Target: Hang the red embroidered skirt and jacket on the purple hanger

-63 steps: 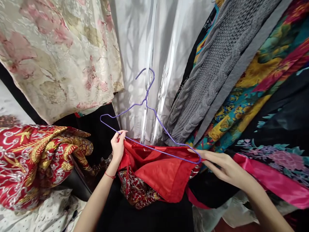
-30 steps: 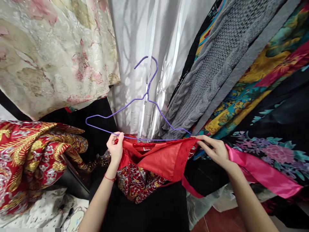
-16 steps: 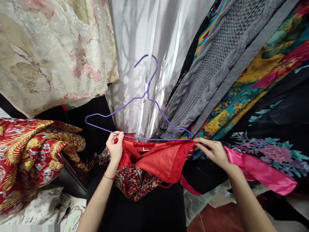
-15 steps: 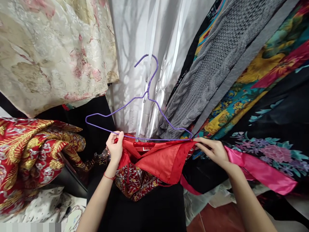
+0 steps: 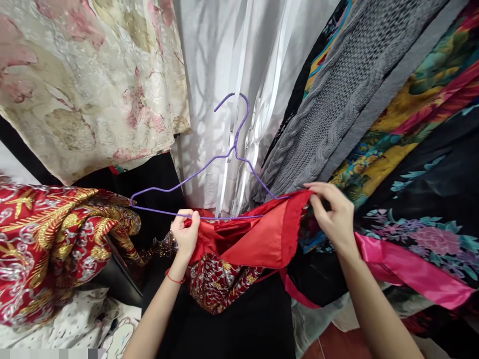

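Observation:
A purple clothes hanger (image 5: 204, 169) stands upright before me, its hook at the top free of any rail. Along its bottom bar spreads a red satin garment (image 5: 258, 244) with a gold-and-silver patterned side showing below. At the bar's left part, my left hand (image 5: 186, 232) is closed, pinching the garment together with the bar. My right hand (image 5: 331, 212) pinches the garment's right edge between thumb and fingers. The red cloth there covers the hanger's right end, so that tip is hidden.
A cream floral cloth (image 5: 93, 89) hangs at upper left, above a bunched red-and-gold brocade (image 5: 48, 249). Grey knitwear (image 5: 337, 94) and flowered dark clothes (image 5: 419, 199) hang close on the right, with a pink ribbon (image 5: 415, 274). White curtain (image 5: 204, 60) is behind.
My right hand has raised the garment's right edge up and over the hanger's right end, which showed before. My left hand keeps its hold on the bar and cloth.

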Motion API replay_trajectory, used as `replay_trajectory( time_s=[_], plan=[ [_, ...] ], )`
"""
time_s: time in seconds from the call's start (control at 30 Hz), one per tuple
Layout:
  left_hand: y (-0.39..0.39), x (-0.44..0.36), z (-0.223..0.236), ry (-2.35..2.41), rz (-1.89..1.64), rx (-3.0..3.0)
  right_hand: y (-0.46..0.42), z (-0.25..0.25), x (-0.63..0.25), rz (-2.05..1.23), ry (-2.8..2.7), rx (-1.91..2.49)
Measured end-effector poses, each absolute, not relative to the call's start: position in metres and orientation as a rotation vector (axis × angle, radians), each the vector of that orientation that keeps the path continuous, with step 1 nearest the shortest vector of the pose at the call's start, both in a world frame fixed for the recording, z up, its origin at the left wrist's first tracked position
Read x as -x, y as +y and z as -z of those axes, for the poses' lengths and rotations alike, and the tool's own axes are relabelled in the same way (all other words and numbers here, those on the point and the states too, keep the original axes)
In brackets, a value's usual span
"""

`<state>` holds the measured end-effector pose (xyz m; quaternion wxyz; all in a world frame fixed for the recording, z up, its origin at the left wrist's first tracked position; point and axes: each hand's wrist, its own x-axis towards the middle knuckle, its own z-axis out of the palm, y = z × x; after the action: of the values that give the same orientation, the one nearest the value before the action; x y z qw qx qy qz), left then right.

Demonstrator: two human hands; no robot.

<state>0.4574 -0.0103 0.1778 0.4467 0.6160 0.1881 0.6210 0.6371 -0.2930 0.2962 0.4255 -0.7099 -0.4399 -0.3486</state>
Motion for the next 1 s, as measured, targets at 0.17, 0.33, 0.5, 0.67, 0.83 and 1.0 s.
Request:
replay_trajectory(
  time_s=[0.17,0.33,0.5,0.67,0.83,1.0],
  plan=[
    [-0.025,-0.460,-0.174,0.419,-1.463,-1.524,-0.253,-0.322,-0.631,0.927,-1.091,1.469],
    [-0.015,-0.456,-0.188,0.437,-1.395,-1.447,-0.234,-0.326,-0.620,0.408,-1.454,1.810],
    [0.004,-0.450,-0.195,0.384,-1.276,-1.567,-0.230,-0.315,-0.608,0.283,-1.448,1.859],
    [0.023,-0.431,-0.168,0.409,-1.230,-1.734,-0.227,-0.302,-0.607,0.310,-1.431,1.912],
    [0.044,-0.391,-0.096,0.700,-0.840,-2.239,-0.229,-0.295,-0.618,0.478,-1.405,2.013],
    [0.039,-0.377,-0.053,0.816,-0.771,-2.247,-0.228,-0.295,-0.618,0.515,-1.429,2.021]
  ],
)
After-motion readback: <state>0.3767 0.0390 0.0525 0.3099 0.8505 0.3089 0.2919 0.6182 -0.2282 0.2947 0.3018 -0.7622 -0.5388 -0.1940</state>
